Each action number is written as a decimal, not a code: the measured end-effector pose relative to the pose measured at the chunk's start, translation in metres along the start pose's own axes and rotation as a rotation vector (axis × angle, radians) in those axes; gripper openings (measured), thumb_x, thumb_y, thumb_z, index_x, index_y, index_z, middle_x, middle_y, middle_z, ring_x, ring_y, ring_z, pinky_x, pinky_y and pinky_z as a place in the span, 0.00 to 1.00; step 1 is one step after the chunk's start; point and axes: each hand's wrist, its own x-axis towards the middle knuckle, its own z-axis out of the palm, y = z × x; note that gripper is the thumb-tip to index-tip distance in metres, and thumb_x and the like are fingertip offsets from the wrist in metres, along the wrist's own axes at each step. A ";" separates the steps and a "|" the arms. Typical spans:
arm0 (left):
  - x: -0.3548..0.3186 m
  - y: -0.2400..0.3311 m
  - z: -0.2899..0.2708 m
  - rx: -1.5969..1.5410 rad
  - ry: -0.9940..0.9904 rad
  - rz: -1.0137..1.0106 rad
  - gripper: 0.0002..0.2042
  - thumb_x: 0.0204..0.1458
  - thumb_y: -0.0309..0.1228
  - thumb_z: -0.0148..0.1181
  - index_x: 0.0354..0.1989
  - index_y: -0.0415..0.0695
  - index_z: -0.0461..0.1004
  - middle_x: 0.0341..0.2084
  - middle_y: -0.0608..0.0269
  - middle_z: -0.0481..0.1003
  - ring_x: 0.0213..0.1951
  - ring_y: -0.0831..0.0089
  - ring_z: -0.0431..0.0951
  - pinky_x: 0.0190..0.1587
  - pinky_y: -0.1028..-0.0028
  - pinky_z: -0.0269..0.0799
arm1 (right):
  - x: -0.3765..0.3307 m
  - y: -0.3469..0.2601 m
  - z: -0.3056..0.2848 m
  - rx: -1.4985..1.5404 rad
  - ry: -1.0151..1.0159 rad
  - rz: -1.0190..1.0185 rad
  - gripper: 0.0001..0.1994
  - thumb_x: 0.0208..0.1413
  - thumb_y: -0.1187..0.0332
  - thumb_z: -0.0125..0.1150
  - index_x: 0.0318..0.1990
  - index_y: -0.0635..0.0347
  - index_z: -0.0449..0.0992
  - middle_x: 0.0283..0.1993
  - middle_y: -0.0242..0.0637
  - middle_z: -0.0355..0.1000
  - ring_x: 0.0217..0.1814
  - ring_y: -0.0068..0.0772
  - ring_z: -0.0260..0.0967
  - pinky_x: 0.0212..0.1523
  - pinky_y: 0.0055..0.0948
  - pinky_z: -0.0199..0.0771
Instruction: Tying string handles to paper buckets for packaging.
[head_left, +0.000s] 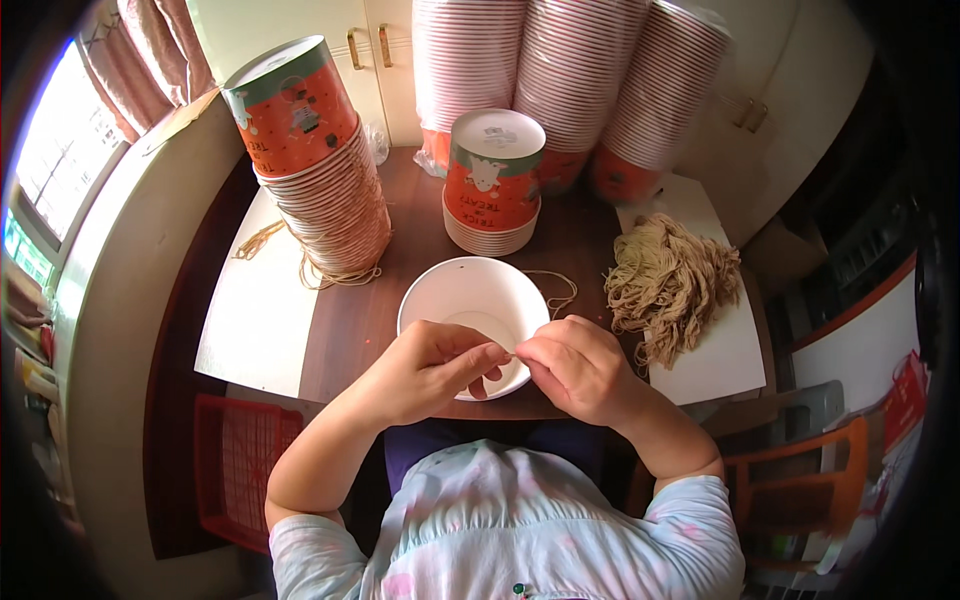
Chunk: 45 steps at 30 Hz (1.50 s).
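The round white paper cup under the hands is showing a smooth, faintly glossy inside. The thin tan string trailing from it is looking like rough, matt twine, as is the loose bundle of tan string lying on a matt white sheet. The dark brown wooden tabletop is giving off a dull sheen. The leaning stack of orange printed paper cups and the short orange stack are looking smooth and coated. The red plastic crate is looking hard and matt.
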 end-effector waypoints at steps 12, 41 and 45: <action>-0.012 -0.008 0.005 -0.023 0.029 -0.005 0.07 0.54 0.26 0.59 0.32 0.33 0.76 0.23 0.66 0.76 0.28 0.84 0.73 0.30 0.81 0.71 | 0.005 -0.006 0.002 0.099 -0.044 -0.051 0.12 0.38 0.77 0.65 0.35 0.62 0.73 0.32 0.36 0.69 0.28 0.35 0.71 0.28 0.29 0.74; 0.071 -0.033 -0.075 0.851 0.281 0.082 0.13 0.45 0.27 0.56 0.40 0.37 0.76 0.28 0.51 0.76 0.30 0.62 0.77 0.36 0.69 0.72 | 0.031 0.023 -0.025 0.569 -0.140 0.688 0.01 0.52 0.78 0.59 0.31 0.67 0.75 0.30 0.31 0.70 0.31 0.18 0.66 0.32 0.20 0.68; 0.045 -0.048 -0.048 0.680 0.522 0.111 0.16 0.43 0.25 0.54 0.42 0.32 0.73 0.27 0.52 0.76 0.26 0.67 0.77 0.34 0.71 0.73 | 0.050 0.030 -0.035 0.580 -0.189 0.742 0.03 0.53 0.75 0.59 0.32 0.66 0.75 0.29 0.30 0.71 0.29 0.15 0.65 0.30 0.20 0.68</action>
